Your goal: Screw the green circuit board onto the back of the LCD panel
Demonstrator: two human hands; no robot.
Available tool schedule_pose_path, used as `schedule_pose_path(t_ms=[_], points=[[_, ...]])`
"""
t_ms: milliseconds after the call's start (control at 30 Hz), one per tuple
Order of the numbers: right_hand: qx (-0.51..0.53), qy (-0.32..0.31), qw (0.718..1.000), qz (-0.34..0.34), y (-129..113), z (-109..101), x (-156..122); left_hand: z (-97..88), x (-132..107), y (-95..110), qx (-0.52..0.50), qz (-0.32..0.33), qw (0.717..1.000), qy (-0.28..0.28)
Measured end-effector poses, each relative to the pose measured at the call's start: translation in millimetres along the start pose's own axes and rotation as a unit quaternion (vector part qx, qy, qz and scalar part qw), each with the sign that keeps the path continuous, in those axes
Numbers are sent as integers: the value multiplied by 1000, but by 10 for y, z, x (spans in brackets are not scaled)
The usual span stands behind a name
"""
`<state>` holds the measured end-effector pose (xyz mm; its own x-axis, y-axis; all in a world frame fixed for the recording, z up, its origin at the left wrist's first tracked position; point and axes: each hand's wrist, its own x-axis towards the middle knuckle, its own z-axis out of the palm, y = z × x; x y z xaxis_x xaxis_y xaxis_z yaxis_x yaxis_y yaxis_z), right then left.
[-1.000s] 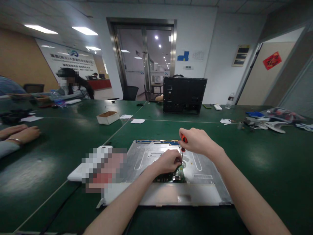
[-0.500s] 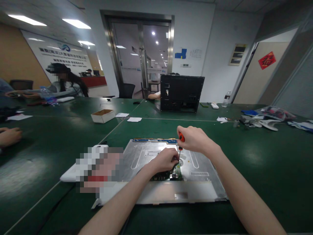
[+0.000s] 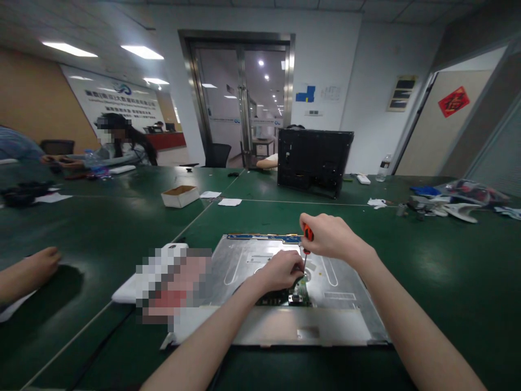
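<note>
My right hand is closed round the orange-and-black handle of a screwdriver. Its thin shaft points down at the upper edge of a green circuit board. Close beside the tip, my left hand is closed in a pinch over the board; whatever its fingertips hold is hidden. The board lies on the silver metal back of a flat display panel, which rests flat on the table. Along the panel's far edge runs a narrow blue circuit strip.
Left of the panel lies a white object, partly blurred out. Beyond are an open white box, paper slips and a black monitor housing near another person. A co-worker's hand reaches in at left. Loose parts lie at right.
The whole view has shifted slightly, with things now further right. The co-worker's hand at left reaches further in, and the monitor housing is tilted. My hands keep their places at the board.
</note>
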<state>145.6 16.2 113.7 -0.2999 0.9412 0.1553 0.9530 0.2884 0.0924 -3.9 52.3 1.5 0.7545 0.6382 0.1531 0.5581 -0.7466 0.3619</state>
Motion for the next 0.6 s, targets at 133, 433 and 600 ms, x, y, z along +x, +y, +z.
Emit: schedule_pose_path(t_ms=[133, 433, 600], points=[[-10, -2, 1000, 12, -3, -4, 9, 9, -2, -6, -12, 14, 1000, 6], [7, 19, 1000, -18, 25, 26, -11, 41, 0, -28, 1, 16, 1000, 12], [-2, 14, 1000, 3, -10, 11, 1, 45, 0, -30, 9, 19, 1000, 12]])
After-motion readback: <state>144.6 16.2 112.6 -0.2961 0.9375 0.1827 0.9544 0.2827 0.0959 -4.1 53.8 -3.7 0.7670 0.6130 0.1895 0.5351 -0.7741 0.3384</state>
